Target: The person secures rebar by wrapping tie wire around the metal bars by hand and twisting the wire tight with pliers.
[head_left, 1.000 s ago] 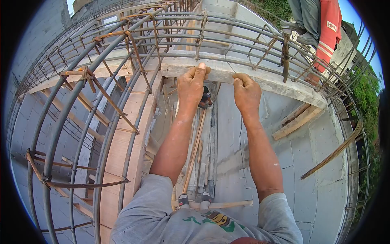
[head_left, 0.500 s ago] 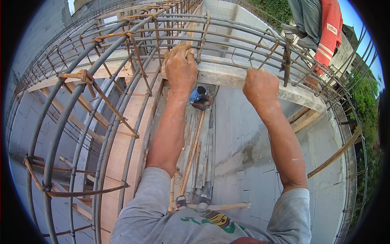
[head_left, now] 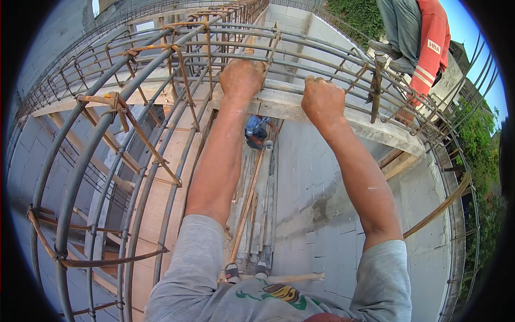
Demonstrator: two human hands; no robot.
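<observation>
A cage of long grey rebar [head_left: 311, 40] with rusty stirrups crosses in front of me. My left hand [head_left: 241, 79] is closed around the rebar at its near lower side, beside a tilted stirrup [head_left: 272, 45]. To its right, my right hand [head_left: 324, 101] is closed in a fist just in front of the lower bars, over the pale wooden formwork beam [head_left: 348, 112]. Its curled fingers hide whatever they hold. Farther right, a short rusty upright rod [head_left: 377, 88] stands against the cage.
A second rebar cage [head_left: 88, 172] runs along my left over plywood formwork [head_left: 171, 201]. At upper right crouches a person in a red sleeve [head_left: 432, 45], one hand at the bars. Far below, another person in blue [head_left: 257, 130] is near long planks [head_left: 247, 214]. Grey block wall [head_left: 311, 182] stands right.
My right hand has moved left, closer to my left hand. My left hand has lowered slightly and its fingers have curled tighter. The stirrup beside it has shifted a little; the view has tilted slightly.
</observation>
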